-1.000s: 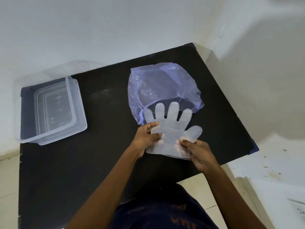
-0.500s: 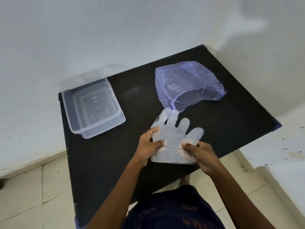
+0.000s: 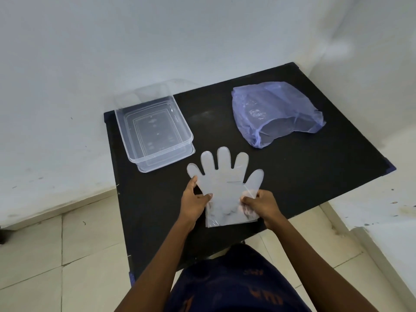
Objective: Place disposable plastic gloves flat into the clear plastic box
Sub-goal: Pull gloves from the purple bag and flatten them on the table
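Both hands hold one clear glove over the black table, spread flat with its five fingers fanned toward 12 o'clock. The left hand pinches the glove's 9 o'clock edge just below the outermost finger, thumb on top. The right hand pinches the 3 o'clock edge near the base of the glove's thumb-side finger, where the plastic bunches a little. Most of the glove lies at 12 o'clock from both grips; its cuff hangs toward 6 o'clock between the wrists. Whether the glove touches the table cannot be told.

The box stands open at 10 o'clock from the glove, near but apart from its fingertips. A crumpled bluish bag lies at 1 o'clock, mouth facing the person.
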